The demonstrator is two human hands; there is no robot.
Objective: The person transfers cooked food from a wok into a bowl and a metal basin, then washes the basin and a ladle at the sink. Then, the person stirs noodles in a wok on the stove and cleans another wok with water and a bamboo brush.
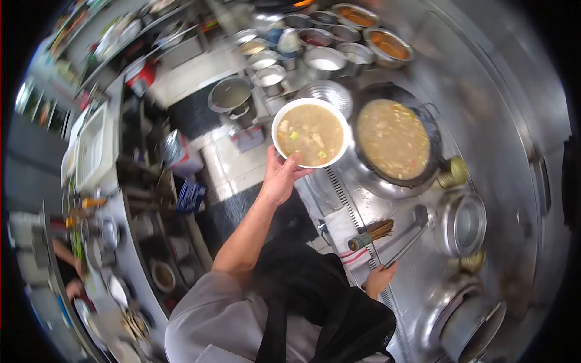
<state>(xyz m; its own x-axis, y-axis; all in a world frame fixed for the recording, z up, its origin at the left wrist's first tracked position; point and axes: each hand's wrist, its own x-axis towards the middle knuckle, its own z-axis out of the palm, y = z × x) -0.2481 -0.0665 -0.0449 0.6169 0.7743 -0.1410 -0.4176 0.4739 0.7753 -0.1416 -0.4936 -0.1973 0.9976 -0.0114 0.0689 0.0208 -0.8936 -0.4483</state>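
Note:
My left hand [281, 176] is closed on the near rim of a white bowl [275, 136], its thumb over the edge. Inside is a thick, pale brown soup [315, 130] with chunks and green bits. Just right of the bowl, a black wok [437, 130] holds similar soup. Lower down, my right hand [379, 281] is wrapped round the handle of a long-handled metal utensil [408, 242]. Its head lies low over the steel stove top, and its exact shape is hard to make out. A bamboo wok brush [370, 236] lies left of this utensil.
Several metal pots [325, 59] crowd the far end of the steel stove [393, 314]. A large pot [232, 97] stands left of the bowl. Round burners with another pot [475, 330] line the right. A person's arm [66, 253] shows at far left, behind a counter [136, 260].

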